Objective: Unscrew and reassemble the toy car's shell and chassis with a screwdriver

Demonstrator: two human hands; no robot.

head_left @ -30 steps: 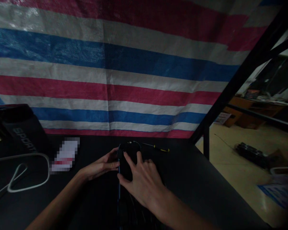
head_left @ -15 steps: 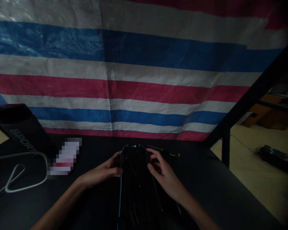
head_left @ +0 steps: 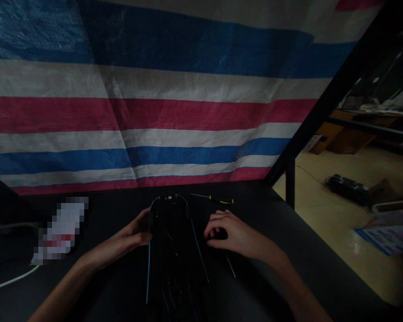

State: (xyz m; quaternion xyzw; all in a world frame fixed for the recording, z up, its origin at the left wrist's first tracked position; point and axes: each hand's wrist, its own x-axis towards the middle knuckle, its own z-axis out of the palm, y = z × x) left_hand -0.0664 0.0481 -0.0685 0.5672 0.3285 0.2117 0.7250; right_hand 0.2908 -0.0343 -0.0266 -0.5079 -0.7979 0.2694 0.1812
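A dark, flat device (head_left: 172, 232) with thin blue-edged trim lies on the black table (head_left: 114, 286) in front of me; the dim light hides its details. My left hand (head_left: 136, 232) grips its left edge near the far end, fingers curled round it. My right hand (head_left: 230, 232) rests on the table just right of the device, fingers curled under over something small and dark that I cannot make out. A thin rod or wire (head_left: 199, 248) runs along the device between my hands.
A small screwdriver with a yellow-and-black handle (head_left: 218, 200) lies beyond my right hand. A blurred white card (head_left: 60, 228) and a white cable (head_left: 10, 281) sit at the left. A striped tarp (head_left: 154, 112) hangs behind the table. A black frame post (head_left: 290, 183) stands at the table's right edge.
My right hand has come off the device's far right edge and moved right onto the table. The left hand stays on the device. The camera has tilted down and shifted.
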